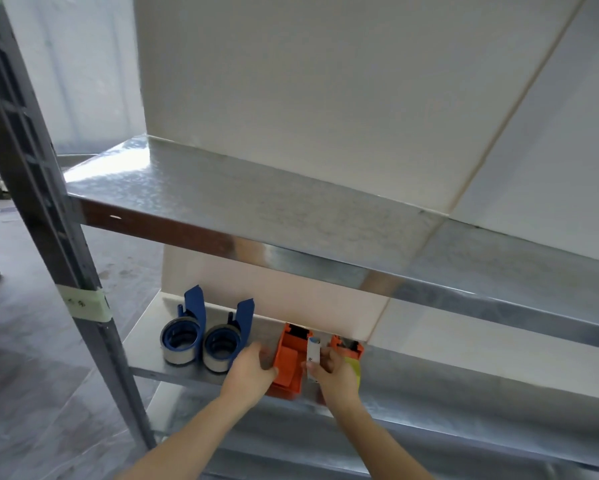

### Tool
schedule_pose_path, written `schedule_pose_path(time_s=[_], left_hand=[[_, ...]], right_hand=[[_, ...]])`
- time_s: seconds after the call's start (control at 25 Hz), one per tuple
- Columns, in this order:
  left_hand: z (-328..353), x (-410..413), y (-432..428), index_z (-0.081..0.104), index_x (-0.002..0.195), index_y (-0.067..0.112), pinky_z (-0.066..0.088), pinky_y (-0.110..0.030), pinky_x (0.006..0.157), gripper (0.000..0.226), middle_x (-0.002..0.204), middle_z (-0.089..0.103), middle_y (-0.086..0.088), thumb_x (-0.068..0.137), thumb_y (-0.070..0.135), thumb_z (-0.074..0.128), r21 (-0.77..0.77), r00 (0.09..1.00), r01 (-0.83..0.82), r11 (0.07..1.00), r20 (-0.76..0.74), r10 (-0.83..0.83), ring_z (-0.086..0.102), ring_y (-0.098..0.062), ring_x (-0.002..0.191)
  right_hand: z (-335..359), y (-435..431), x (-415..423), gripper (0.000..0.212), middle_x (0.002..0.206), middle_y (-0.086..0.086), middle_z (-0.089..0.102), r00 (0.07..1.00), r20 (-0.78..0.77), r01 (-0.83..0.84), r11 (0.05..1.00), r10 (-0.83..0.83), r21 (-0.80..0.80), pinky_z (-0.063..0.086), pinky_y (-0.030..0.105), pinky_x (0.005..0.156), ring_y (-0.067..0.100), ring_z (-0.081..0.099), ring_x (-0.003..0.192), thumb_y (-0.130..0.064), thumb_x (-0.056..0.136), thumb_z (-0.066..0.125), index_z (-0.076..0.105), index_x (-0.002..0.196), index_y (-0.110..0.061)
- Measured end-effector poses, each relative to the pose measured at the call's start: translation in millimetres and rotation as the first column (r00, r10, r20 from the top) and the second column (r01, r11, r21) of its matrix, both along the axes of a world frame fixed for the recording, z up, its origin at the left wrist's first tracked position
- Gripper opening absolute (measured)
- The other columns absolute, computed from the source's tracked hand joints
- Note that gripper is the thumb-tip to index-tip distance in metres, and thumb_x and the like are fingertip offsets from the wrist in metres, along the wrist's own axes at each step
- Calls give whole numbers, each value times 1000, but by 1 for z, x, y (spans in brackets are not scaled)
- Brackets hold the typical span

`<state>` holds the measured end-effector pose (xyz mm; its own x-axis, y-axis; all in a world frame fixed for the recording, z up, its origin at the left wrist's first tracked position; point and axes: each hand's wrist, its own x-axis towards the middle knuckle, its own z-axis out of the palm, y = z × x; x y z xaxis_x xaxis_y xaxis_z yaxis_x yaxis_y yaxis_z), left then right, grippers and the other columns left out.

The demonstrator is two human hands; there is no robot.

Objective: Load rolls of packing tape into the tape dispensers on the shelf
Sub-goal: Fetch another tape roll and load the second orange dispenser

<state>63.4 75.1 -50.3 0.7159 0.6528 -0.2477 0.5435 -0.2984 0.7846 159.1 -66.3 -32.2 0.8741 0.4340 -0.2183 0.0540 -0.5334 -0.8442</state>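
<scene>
Both hands reach the orange plastic tape dispenser [287,358] at the metal shelf's [187,372] front edge: left hand [251,370] grips its side, right hand [336,374] pinches a white tape roll [313,355] beside it.

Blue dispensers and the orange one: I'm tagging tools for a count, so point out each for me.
Left blue dispenser [180,341], head view, on its tape roll.
Right blue dispenser [222,346], head view, on its tape roll.
Orange dispenser [287,358], head view, on its flat orange side.

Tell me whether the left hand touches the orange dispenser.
Touching. The head view shows the left hand gripping the orange dispenser's left edge.
</scene>
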Motion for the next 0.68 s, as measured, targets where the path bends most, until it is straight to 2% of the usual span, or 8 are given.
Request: schedule_pose_path(time_s=[0.08,0.16,0.2,0.28,0.32,0.48,0.68], left_hand=[[14,2,2,51,125,18,52,-32,84,58,118,60,-1,74,35,71,46,999,45,998,-15,-44,61,-20,105],[30,8,-2,50,124,18,51,-33,81,61,117,59,-1,71,35,72,61,997,82,995,-14,-81,61,-20,104],[38,12,-6,50,123,18,52,-32,81,60,117,60,0,70,34,73,64,995,100,993,10,-101,61,-20,104],[50,23,-17,49,123,19,53,-34,85,62,120,59,-1,68,33,74,74,988,138,988,63,-143,60,-19,104],[55,29,-24,48,125,19,53,-35,88,65,123,58,-2,67,33,75,83,984,155,984,72,-162,59,-20,106],[77,59,-70,44,131,20,48,-30,89,73,128,54,-4,68,35,78,122,967,239,963,55,-247,56,-21,113],[99,111,-166,46,129,18,47,-26,85,75,126,55,-5,65,31,81,131,932,351,927,47,-359,59,-21,108]], right_hand=[[14,-7,2,17,92,-3,73,999,48,-10,999,8,38,59,34,83,13,69,87,-12,86,68,64,100,-20],[34,-19,4,29,95,-5,69,998,68,-19,996,13,86,57,20,70,8,66,79,-6,87,64,59,107,-25],[43,-28,6,35,94,-1,67,996,84,-17,994,8,109,55,18,64,7,63,73,-5,87,63,56,111,-29],[54,-47,15,41,90,12,68,991,132,-12,992,-5,125,55,24,61,14,63,68,-9,86,63,52,115,-36],[58,-60,20,41,88,14,69,988,156,-13,994,-5,111,57,30,64,16,66,69,-13,86,64,52,117,-37],[75,-126,42,45,81,3,71,981,186,43,997,-55,68,56,36,70,14,69,74,-14,85,64,50,122,-34],[89,-249,70,46,80,-1,72,958,235,160,986,-166,42,56,43,70,14,70,75,-12,84,62,51,123,-32]])
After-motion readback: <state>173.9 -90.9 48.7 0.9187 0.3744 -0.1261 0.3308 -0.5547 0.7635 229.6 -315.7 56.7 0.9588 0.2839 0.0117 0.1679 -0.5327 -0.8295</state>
